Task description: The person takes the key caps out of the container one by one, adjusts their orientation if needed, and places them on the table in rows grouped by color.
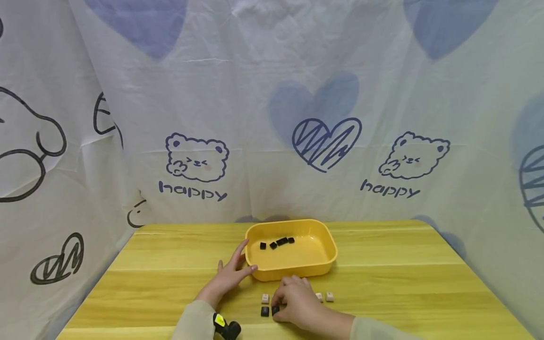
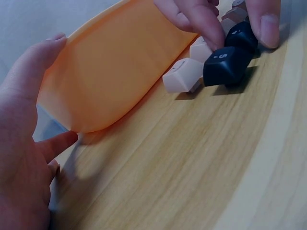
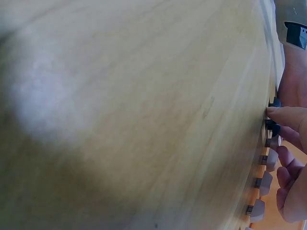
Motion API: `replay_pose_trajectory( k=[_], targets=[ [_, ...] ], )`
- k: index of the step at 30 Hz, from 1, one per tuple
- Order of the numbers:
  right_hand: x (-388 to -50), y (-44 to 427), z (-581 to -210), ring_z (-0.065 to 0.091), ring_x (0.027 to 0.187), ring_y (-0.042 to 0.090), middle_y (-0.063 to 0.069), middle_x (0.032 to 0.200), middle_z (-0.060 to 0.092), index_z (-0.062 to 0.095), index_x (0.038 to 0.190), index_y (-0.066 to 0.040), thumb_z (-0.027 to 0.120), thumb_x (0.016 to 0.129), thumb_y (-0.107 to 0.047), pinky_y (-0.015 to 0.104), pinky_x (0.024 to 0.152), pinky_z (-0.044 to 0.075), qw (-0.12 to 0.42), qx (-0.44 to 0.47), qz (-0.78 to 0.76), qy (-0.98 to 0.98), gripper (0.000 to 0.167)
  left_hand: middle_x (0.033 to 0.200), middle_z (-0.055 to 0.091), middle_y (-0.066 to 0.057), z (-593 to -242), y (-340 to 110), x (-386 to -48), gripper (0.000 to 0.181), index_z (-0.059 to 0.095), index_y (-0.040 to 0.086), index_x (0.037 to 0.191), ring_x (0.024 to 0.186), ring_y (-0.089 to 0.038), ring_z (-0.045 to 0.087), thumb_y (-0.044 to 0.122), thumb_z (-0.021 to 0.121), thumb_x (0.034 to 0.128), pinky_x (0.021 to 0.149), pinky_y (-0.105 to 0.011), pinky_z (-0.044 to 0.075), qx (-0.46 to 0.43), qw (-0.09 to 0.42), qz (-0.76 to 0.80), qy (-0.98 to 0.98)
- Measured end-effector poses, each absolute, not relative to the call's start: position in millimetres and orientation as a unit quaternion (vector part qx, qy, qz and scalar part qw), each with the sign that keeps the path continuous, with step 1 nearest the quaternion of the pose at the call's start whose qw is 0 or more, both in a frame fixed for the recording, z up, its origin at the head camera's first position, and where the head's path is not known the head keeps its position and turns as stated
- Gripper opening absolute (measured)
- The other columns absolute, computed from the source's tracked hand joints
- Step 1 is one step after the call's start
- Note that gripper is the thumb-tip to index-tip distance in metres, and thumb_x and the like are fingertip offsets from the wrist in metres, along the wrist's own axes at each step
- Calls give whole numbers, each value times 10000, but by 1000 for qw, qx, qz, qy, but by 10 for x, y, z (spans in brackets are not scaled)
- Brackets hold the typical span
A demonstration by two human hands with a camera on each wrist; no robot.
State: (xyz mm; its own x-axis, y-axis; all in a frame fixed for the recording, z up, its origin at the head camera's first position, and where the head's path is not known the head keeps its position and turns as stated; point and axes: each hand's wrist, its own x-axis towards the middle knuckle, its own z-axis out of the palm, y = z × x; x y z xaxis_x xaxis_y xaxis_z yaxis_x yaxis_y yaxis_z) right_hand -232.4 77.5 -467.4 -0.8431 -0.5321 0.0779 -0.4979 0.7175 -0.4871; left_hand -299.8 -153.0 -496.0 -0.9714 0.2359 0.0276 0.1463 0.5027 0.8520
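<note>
My right hand (image 1: 297,300) pinches a black keycap (image 1: 275,309) between thumb and finger, low at the table top. Just left of it stands another black keycap (image 2: 225,66) marked 5. Behind these, a row of white keycaps (image 1: 265,298) runs to the right, partly hidden by the right hand. My left hand (image 1: 227,278) touches the left end of the yellow tray (image 1: 293,274), its fingers spread and fairly straight. Several black keycaps (image 1: 282,242) lie inside the tray.
The wood-grained table (image 1: 403,283) extends to both sides of the tray. A white cloth (image 1: 263,141) printed with hearts and bears hangs behind the table. A black strap with a device (image 1: 227,327) is on the left wrist.
</note>
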Motion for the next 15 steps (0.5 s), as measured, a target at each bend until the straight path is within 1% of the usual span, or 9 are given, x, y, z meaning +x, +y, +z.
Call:
replay_pose_trajectory(
  k=[3,9,15],
  targets=[
    [-2324,778,-4666,397,742,35,-164,773,476,748,806,-306,873,700,-280,268,716,308,36,-278,-253,926,166,1464,432,-221,-4961,-1532,-3000,814,198,271,1564,1369,-483,299,432,660,913,1110,-611,-147,111,45,486,866],
    [-2324,786,-4656,397,751,32,-166,783,476,748,826,-307,872,697,-294,267,725,312,34,-280,-251,926,179,1470,431,-206,-4968,-1542,-3012,833,185,294,1567,1374,-480,292,462,660,904,1110,-588,-173,105,47,489,865],
    [-2362,833,-4616,426,778,34,-164,809,502,752,879,-291,870,698,-307,284,762,353,37,-295,-272,915,217,1475,419,-215,-4976,-1535,-3021,832,175,293,1569,1382,-486,265,455,656,910,1105,-590,-179,106,51,490,864]
  ],
)
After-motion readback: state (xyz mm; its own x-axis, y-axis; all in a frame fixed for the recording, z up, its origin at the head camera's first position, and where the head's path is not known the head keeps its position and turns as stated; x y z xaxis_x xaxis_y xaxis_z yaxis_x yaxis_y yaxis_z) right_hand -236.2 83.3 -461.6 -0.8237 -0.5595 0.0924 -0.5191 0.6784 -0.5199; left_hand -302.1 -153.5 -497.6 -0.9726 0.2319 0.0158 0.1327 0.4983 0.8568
